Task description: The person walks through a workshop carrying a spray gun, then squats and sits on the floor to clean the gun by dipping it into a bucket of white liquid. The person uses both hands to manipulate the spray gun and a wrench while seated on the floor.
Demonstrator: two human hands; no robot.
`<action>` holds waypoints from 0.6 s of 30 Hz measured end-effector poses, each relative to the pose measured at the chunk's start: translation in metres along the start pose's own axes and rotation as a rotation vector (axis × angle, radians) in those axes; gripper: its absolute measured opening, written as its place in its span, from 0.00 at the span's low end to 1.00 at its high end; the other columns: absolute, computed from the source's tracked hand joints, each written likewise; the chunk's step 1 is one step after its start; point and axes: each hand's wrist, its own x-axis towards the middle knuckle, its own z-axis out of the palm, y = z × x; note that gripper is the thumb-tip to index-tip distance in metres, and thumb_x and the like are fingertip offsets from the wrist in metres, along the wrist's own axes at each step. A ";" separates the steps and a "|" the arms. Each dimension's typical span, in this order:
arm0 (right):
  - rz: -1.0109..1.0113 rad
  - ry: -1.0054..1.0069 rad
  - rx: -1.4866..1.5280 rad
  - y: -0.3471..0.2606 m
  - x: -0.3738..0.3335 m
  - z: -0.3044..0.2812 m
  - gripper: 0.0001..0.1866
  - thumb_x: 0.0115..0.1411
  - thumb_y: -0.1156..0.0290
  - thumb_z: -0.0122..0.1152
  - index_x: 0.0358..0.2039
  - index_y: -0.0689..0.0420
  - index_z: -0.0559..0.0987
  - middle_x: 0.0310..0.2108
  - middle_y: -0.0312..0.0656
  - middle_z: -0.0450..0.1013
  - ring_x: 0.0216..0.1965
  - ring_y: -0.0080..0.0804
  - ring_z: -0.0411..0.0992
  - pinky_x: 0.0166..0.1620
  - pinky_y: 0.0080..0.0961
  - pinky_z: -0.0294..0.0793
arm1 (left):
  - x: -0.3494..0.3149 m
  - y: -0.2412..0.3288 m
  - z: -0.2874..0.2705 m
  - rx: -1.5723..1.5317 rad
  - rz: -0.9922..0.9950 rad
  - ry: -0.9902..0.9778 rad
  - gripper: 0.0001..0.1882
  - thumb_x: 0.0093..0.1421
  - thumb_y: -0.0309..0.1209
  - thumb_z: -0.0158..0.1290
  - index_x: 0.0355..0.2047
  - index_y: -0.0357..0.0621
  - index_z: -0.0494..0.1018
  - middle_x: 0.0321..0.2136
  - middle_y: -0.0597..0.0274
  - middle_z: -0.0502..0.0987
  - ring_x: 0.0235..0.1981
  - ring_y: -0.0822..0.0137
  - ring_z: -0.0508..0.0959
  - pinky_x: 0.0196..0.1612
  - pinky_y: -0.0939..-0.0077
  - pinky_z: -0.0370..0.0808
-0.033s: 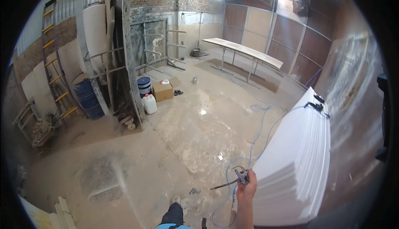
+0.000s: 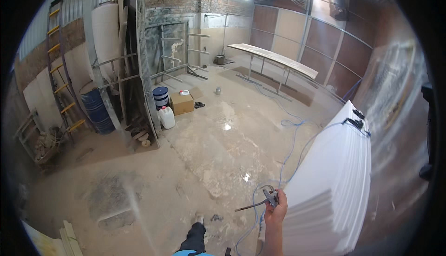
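Note:
My right hand (image 2: pixel 277 209) reaches in from the lower edge, its fingers closed around a small grey metal tool (image 2: pixel 271 197) that looks like an air blow gun. A thin dark tube sticks out of the tool to the left, and a curved piece arches over its top. Loops of thin blue hose (image 2: pixel 254 228) lie beside and behind the hand; where the hose joins the tool cannot be made out. Just right of the forearm leans a stack of long white panels (image 2: pixel 320 181). My left hand is out of view.
A long table (image 2: pixel 274 59) stands at the back. Left of centre are a blue bucket (image 2: pixel 160 97), a cardboard box (image 2: pixel 182 104) and a white jug (image 2: pixel 166 118). Farther left stand a blue barrel (image 2: pixel 98 109) and a ladder (image 2: pixel 60 70). Black clamps (image 2: pixel 354 123) sit on the panels.
The view has shifted slightly, and my foot shows a little farther forward on the floor. The right hand keeps its hold on the tool.

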 end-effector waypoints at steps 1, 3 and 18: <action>0.018 0.025 0.012 0.014 0.045 0.015 0.11 0.67 0.60 0.59 0.39 0.55 0.78 0.32 0.39 0.78 0.29 0.28 0.77 0.30 0.25 0.77 | 0.016 0.036 0.002 -0.021 -0.060 0.014 0.12 0.62 0.33 0.52 0.23 0.44 0.73 0.19 0.59 0.74 0.23 0.64 0.78 0.29 0.70 0.77; 0.082 0.063 0.155 0.040 0.125 0.039 0.11 0.67 0.61 0.58 0.38 0.55 0.78 0.33 0.40 0.79 0.31 0.30 0.79 0.32 0.26 0.79 | 0.050 0.115 0.005 -0.060 -0.131 0.032 0.12 0.62 0.33 0.53 0.22 0.43 0.73 0.19 0.59 0.74 0.22 0.64 0.77 0.28 0.70 0.77; -0.254 0.584 0.071 0.046 0.571 0.131 0.08 0.63 0.59 0.62 0.35 0.49 0.77 0.26 0.30 0.74 0.26 0.21 0.73 0.26 0.16 0.70 | 0.148 1.040 0.129 0.143 0.710 0.124 0.10 0.61 0.33 0.59 0.28 0.38 0.77 0.25 0.60 0.78 0.29 0.67 0.76 0.36 0.69 0.74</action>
